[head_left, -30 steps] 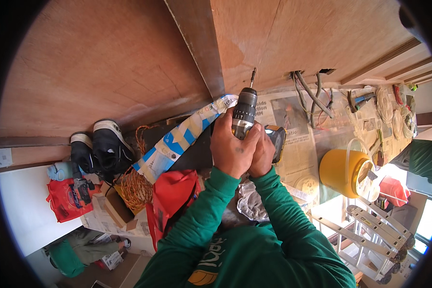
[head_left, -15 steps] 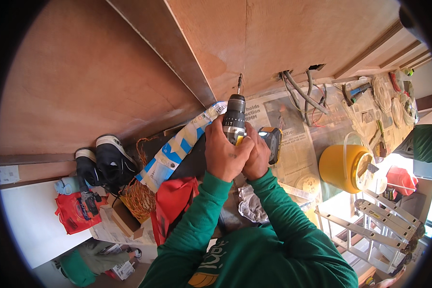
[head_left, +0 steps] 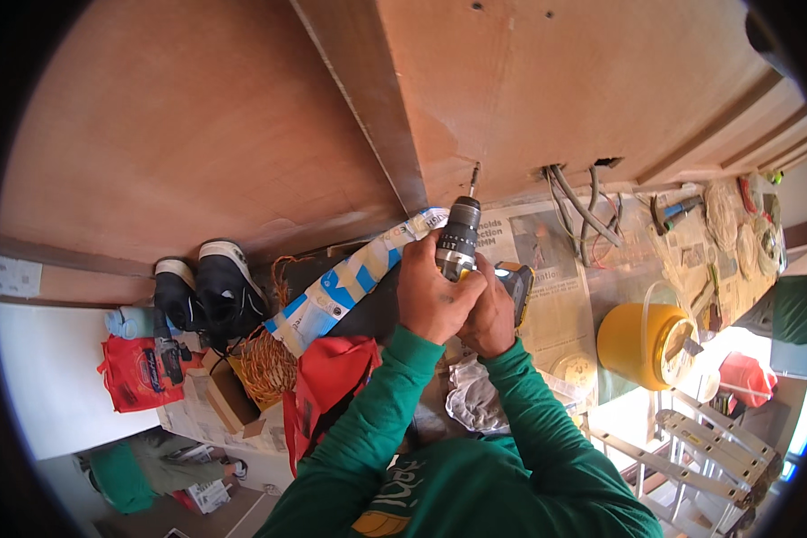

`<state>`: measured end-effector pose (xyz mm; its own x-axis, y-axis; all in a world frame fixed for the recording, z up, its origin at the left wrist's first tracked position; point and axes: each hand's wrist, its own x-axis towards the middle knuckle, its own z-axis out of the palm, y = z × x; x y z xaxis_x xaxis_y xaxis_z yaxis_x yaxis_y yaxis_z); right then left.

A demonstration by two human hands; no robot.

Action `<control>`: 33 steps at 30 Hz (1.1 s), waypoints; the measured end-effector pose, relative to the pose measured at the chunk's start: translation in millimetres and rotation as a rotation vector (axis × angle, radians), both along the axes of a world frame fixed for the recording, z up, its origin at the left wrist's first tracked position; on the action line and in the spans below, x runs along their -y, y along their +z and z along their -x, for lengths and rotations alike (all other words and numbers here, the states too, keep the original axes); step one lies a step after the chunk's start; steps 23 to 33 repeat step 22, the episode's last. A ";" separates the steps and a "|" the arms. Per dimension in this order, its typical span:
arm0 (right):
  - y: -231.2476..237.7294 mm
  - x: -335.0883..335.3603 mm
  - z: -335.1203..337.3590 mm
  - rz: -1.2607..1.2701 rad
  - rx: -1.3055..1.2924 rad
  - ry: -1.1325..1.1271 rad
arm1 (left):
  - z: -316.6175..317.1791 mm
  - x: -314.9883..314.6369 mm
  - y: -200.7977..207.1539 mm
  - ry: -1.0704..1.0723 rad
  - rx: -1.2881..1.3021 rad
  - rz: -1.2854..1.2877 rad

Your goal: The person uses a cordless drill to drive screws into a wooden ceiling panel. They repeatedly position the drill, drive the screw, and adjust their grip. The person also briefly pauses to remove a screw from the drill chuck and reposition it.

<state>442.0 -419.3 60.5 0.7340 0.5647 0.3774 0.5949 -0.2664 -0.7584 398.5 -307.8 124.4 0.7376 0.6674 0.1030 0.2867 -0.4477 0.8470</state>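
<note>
A cordless drill (head_left: pixel 460 235), black and yellow, points away from me with its bit (head_left: pixel 475 182) at the reddish-brown wooden panel (head_left: pixel 529 90). The tip of the bit meets the panel, or is very close to it. My left hand (head_left: pixel 429 296) is closed around the drill's body, just behind the chuck. My right hand (head_left: pixel 491 316) wraps the drill from the other side, around its grip; the trigger is hidden. The battery (head_left: pixel 518 285) sticks out beyond my right hand. Grey cables (head_left: pixel 572 202) come from holes in the panel to the right.
Newspaper (head_left: pixel 556 296) covers the surface below. A yellow bucket (head_left: pixel 635 345), a hammer (head_left: pixel 677 213) and a folding ladder (head_left: pixel 708 448) are on the right. Left lie black shoes (head_left: pixel 227 287), a red bag (head_left: pixel 327 372) and orange cord (head_left: pixel 267 368). Another person (head_left: pixel 134 475) is at lower left.
The view has shifted, so the scene sits lower and further right, and two dark spots show high on the panel. Both hands keep their hold on the drill; its bit stays near the same spot.
</note>
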 end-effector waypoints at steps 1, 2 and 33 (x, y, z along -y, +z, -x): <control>1.7 -1.8 -0.8 0.057 -0.043 -0.016 | 0.4 0.2 1.1 -0.006 0.002 -0.009; 4.3 -1.7 -1.7 0.113 -0.085 -0.033 | 0.2 0.5 2.1 -0.012 0.003 -0.018; -0.3 -10.2 9.5 0.171 -0.234 -0.064 | 8.7 12.3 18.6 0.123 -0.073 0.029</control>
